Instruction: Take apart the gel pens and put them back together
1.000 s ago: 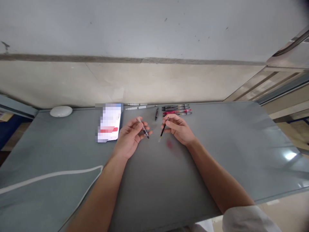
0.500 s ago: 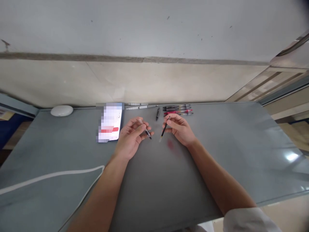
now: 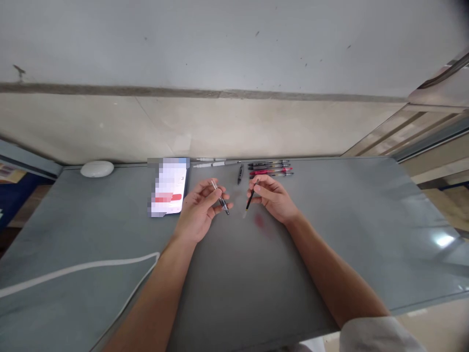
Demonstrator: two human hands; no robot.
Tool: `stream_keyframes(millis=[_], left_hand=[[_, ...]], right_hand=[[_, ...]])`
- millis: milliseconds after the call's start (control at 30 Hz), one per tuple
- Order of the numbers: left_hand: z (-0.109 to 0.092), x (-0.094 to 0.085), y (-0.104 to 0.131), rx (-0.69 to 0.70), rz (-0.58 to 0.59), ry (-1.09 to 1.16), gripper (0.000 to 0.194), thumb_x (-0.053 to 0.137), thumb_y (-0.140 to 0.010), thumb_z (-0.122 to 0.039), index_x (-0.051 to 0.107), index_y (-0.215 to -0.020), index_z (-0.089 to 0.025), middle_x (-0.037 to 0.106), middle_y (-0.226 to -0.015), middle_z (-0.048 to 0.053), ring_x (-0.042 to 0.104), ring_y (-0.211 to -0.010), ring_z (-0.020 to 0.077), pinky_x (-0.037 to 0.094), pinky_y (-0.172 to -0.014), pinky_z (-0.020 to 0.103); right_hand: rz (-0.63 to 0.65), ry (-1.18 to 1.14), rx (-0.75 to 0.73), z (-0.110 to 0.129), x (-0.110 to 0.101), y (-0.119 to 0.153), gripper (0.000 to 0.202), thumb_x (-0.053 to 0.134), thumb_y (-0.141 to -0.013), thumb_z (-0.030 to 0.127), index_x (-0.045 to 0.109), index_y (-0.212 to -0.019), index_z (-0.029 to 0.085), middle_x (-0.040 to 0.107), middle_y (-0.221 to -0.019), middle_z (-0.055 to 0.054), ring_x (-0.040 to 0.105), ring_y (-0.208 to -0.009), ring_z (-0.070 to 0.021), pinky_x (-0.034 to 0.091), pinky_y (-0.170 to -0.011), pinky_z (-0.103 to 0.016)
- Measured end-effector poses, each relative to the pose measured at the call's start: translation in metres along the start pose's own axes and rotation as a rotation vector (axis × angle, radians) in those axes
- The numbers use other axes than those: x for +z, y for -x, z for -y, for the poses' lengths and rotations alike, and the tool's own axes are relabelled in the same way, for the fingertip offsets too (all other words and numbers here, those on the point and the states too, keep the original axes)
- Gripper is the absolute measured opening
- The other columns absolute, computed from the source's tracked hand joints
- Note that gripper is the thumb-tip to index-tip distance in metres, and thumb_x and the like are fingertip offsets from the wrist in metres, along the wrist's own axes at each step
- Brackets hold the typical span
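Note:
Between the thumb and fingers of my left hand [image 3: 197, 215] is a clear pen barrel [image 3: 223, 204] with a dark grip end, slanting down to the right. My right hand [image 3: 276, 201] pinches a thin black pen refill [image 3: 249, 201], whose yellow and pale end points down toward the table. The two pieces are apart. Just beyond my hands lies a short dark grey pen part [image 3: 240, 174]. Behind my right hand, several black and red pens [image 3: 269, 166] lie in a row.
White pens [image 3: 212, 164] lie along the table's back edge by the wall. A phone [image 3: 170, 188] with a lit screen is left of my left hand. Farther left sit a white oval case [image 3: 97, 169] and a white cable [image 3: 88, 265]. A red smudge [image 3: 259, 221] marks the grey table [image 3: 234, 293].
The pen barrel has turned slightly in my left hand, with its dark end a little lower. My right hand keeps the refill almost in place. The view has shifted slightly.

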State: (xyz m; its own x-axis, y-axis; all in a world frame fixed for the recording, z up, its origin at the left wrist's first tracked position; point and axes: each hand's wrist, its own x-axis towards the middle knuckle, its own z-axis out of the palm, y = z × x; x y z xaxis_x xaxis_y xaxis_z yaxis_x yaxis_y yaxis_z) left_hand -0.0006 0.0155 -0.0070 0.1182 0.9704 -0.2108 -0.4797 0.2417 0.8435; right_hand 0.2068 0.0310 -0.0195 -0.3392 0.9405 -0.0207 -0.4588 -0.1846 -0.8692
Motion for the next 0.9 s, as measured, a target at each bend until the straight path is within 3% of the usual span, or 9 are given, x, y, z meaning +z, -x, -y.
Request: stream_keyframes(millis=[267, 567, 900], left_hand=[[-0.002, 0.0021, 0.0009, 0.017, 0.017, 0.035, 0.029, 0.078, -0.071, -0.014, 0.063, -0.094, -0.022, 0.065, -0.086, -0.002, 0.064, -0.08, 0.0142, 0.058, -0.08, 0.038], [-0.0022, 0.0031, 0.0019, -0.005, 0.019, 0.043, 0.029, 0.079, -0.07, -0.015, 0.064, -0.094, -0.022, 0.067, -0.085, -0.002, 0.065, -0.078, 0.0141, 0.059, -0.078, 0.039], [0.0018, 0.001, 0.0007, -0.087, 0.007, 0.076, 0.028, 0.076, -0.076, -0.02, 0.068, -0.102, -0.019, 0.069, -0.093, 0.002, 0.066, -0.079, 0.0151, 0.061, -0.077, 0.041]], right_hand=[[-0.004, -0.002, -0.008, 0.0007, 0.0005, 0.0003, 0.012, 0.071, -0.079, 0.028, 0.066, -0.09, 0.027, 0.06, -0.089, 0.002, 0.061, -0.077, -0.0117, 0.058, -0.073, -0.031], [-0.037, 0.012, 0.0, 0.0024, 0.0033, 0.0009, 0.016, 0.074, -0.075, 0.032, 0.066, -0.087, 0.026, 0.06, -0.089, 0.001, 0.061, -0.076, -0.0126, 0.057, -0.073, -0.033], [-0.251, -0.027, -0.099, 0.0034, 0.0028, -0.003, 0.017, 0.074, -0.073, 0.032, 0.066, -0.088, 0.028, 0.061, -0.095, 0.002, 0.058, -0.074, -0.0109, 0.056, -0.064, -0.027]])
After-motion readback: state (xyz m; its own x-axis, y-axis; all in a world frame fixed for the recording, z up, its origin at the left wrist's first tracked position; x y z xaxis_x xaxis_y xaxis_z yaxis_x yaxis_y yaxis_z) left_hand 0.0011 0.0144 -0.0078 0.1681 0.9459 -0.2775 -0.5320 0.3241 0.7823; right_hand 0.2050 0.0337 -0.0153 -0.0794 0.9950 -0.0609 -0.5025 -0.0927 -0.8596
